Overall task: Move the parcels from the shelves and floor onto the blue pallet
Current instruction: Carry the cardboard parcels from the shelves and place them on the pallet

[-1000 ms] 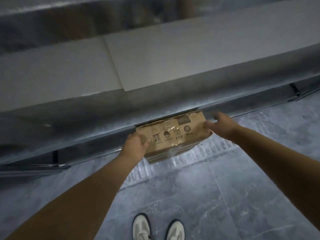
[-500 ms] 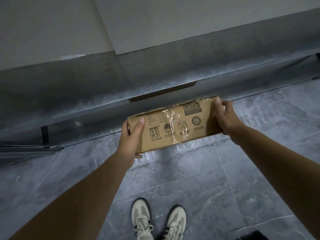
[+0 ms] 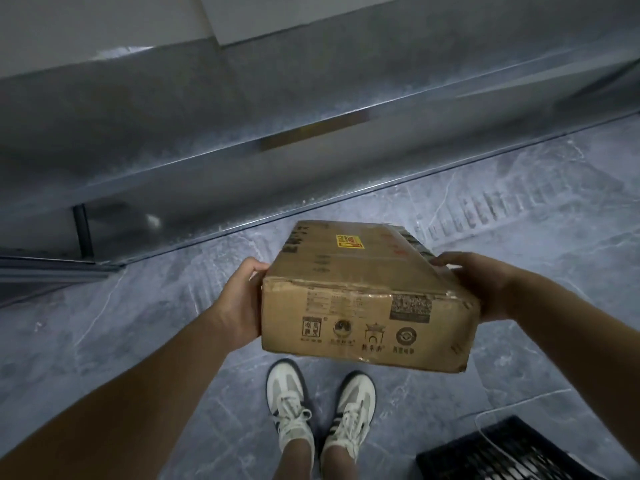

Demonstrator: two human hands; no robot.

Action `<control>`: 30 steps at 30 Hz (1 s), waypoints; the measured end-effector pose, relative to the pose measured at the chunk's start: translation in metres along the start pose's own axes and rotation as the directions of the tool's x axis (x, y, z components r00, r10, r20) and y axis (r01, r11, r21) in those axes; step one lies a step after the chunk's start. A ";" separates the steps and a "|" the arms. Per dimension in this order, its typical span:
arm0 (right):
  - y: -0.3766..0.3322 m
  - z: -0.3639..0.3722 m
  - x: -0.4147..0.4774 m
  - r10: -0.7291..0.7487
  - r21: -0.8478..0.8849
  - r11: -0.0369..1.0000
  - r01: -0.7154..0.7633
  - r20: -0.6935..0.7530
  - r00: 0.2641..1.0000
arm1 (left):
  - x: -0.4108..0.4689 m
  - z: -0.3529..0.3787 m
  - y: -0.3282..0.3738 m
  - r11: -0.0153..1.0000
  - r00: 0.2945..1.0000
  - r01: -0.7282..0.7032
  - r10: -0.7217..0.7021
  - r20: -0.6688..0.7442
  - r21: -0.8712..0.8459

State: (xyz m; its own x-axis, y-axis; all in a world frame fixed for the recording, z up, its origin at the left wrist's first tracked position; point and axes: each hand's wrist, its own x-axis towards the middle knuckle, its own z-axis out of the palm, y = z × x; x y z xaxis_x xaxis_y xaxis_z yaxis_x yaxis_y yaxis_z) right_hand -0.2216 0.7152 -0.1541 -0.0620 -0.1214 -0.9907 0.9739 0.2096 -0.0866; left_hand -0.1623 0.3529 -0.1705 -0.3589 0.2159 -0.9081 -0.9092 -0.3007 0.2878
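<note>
A flat brown cardboard parcel [image 3: 363,299], taped over, with a yellow sticker on top and printed symbols on its near side, hangs in the air above the floor in front of me. My left hand [image 3: 239,303] grips its left end, fingers curled round the edge. My right hand [image 3: 481,282] grips the right end, thumb on top. The parcel is well out of the metal shelf [image 3: 242,140]. A dark pallet corner [image 3: 509,452] shows at the bottom right.
The grey metal shelving runs across the upper half, with a dark upright post [image 3: 83,230] at the left. My two white sneakers [image 3: 322,417] stand on the grey marbled floor [image 3: 121,323] below the parcel. A thin white line crosses the pallet corner.
The parcel has come out of the low shelf and moved up towards me, both hands gripping its ends. Its top face now shows. The pallet corner has come into view.
</note>
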 end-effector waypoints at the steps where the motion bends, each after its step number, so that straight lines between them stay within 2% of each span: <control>1: 0.012 0.006 0.007 0.007 -0.008 1.000 -0.007 -0.003 1.000 | 0.001 -0.001 -0.007 0.999 0.999 0.038 -0.038 -0.031 -0.006; 5: 0.053 0.024 0.018 -0.005 0.000 1.000 0.005 -0.081 0.997 | 0.002 0.002 -0.036 0.997 0.996 0.070 -0.070 -0.058 0.010; 9: 0.078 0.021 -0.001 -0.126 0.016 0.992 0.127 -0.087 0.988 | -0.016 0.009 -0.058 0.994 0.993 0.105 -0.104 -0.061 0.011; 13: 0.094 0.018 -0.048 -0.193 0.022 0.979 0.202 -0.217 0.957 | -0.043 0.034 -0.056 0.989 0.989 0.143 -0.142 -0.034 0.031; 17: 0.110 0.000 -0.128 -0.243 0.057 0.960 0.273 -0.310 0.919 | -0.083 0.088 -0.036 0.996 0.999 0.048 -0.050 0.018 0.076; 20: 0.128 -0.030 -0.204 -0.264 0.091 0.940 0.328 -0.415 0.871 | -0.121 0.150 -0.022 0.974 0.998 -0.037 0.025 0.055 0.225; 24: 0.154 -0.055 -0.286 -0.286 0.115 0.893 0.436 -0.603 0.745 | -0.170 0.227 0.000 0.861 0.973 -0.227 0.177 0.150 0.456; 28: 0.192 -0.055 -0.340 -0.339 0.221 0.794 0.566 -0.612 0.714 | -0.235 0.269 0.004 0.772 0.923 -0.383 0.342 0.176 0.507; 30: 0.208 -0.050 -0.364 -0.384 0.187 0.753 0.631 -0.654 0.652 | -0.273 0.276 -0.003 0.719 0.891 -0.448 0.410 0.196 0.531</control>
State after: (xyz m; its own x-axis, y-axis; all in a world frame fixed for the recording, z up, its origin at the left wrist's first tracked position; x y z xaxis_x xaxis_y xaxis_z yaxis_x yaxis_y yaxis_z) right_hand -0.0074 0.8518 0.1834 -0.5571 0.4745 -0.6815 0.7348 -0.1007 -0.6707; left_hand -0.1197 0.5515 0.1600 -0.7338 0.2509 -0.6313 -0.6052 0.1806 0.7753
